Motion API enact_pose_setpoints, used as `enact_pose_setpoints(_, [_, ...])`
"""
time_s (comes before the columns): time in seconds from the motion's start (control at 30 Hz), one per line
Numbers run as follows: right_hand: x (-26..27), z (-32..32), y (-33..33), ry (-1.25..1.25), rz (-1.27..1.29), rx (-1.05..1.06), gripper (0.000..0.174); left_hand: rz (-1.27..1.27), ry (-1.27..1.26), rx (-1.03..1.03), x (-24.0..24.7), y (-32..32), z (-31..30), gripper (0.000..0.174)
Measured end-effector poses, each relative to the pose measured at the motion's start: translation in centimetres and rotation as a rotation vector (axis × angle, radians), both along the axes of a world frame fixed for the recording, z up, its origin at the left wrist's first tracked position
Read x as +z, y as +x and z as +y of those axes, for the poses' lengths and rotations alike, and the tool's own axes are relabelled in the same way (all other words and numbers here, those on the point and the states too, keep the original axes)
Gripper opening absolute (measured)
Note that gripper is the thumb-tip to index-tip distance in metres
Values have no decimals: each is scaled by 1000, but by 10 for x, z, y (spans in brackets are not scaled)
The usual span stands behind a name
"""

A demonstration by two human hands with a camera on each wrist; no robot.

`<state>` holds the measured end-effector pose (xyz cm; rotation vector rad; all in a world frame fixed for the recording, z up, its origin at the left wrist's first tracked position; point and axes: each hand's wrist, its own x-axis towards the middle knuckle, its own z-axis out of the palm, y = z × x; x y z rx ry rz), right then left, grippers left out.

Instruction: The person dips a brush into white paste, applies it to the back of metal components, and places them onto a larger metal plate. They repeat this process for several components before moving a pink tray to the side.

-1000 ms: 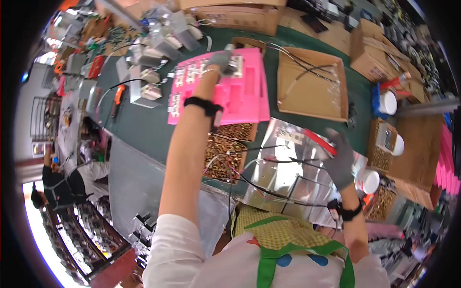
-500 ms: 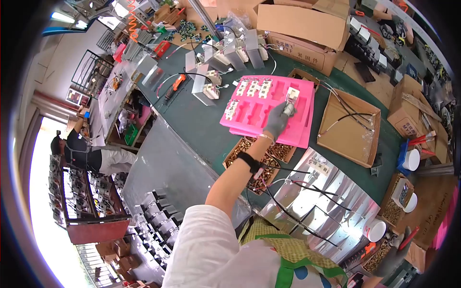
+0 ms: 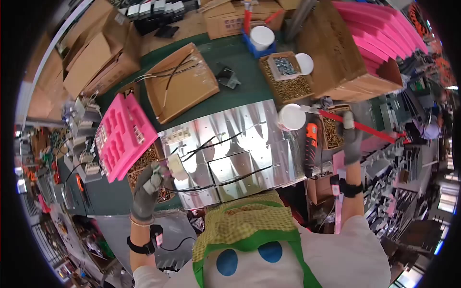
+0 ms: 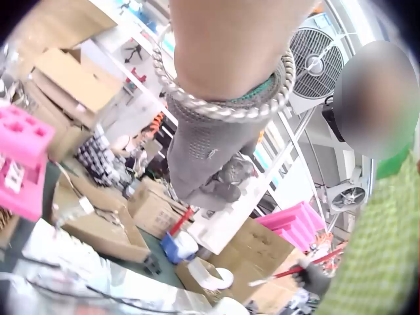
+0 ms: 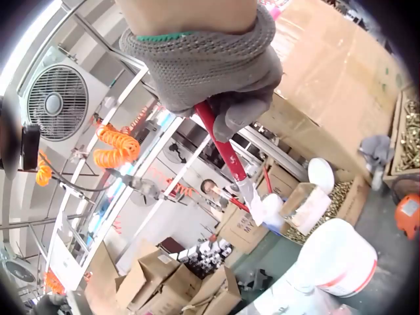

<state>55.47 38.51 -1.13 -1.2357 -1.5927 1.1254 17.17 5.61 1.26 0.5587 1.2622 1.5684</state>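
Blur obscures the fingertips of the left hand (image 3: 144, 196), its grip pinching one pale block (image 3: 178, 168) over the metal sheet (image 3: 240, 139), while the right hand (image 3: 353, 144), fingers partly hidden, clamps its grip round one red-handled brush (image 3: 374, 130).

A small white block (image 3: 178, 167) has been carried from the pink foam tray (image 3: 115, 139) to the shiny metal sheet (image 3: 240, 120); the red-handled brush (image 3: 374, 131) has been brought near the white tub (image 3: 292, 118).
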Motion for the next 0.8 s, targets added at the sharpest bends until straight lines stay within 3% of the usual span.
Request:
enact_pose_setpoints(0.03, [-3,-1,-7,-61,-65,2,22,657,-265,-125,3,17,-1,46])
enact_pose_setpoints(0.1, [-34,6,-11,-71,33,164,17,166,-167,85,2,48,14,36])
enact_pose_setpoints(0.2, [-71,17,-15,-173,-173,206,15,-140,86,-30,-11,62,26,31])
enact_pose_setpoints(0.33, [-119,24,-12,-69,-245,225,16,84,-22,284,8,100,62,33])
enact_pose_setpoints(0.43, [-136,18,-19,-162,-131,147,18,-67,-85,304,14,102,55,30])
enact_pose_setpoints(0.57, [-133,12,-15,-373,130,84,20,-259,82,191,-1,94,48,24])
enact_pose_setpoints(0.63, [-115,7,-10,-444,203,60,20,-128,-38,375,-15,95,37,40])
enact_pose_setpoints(0.7, [-112,1,-3,-499,261,13,20,-107,-185,580,-14,101,42,34])
enact_pose_setpoints(0.73, [-115,-2,2,-519,283,-22,20,-152,-273,693,7,115,68,19])
enact_pose_setpoints(0.8, [-114,-7,11,-559,312,-68,20,110,-304,709,14,134,82,19])
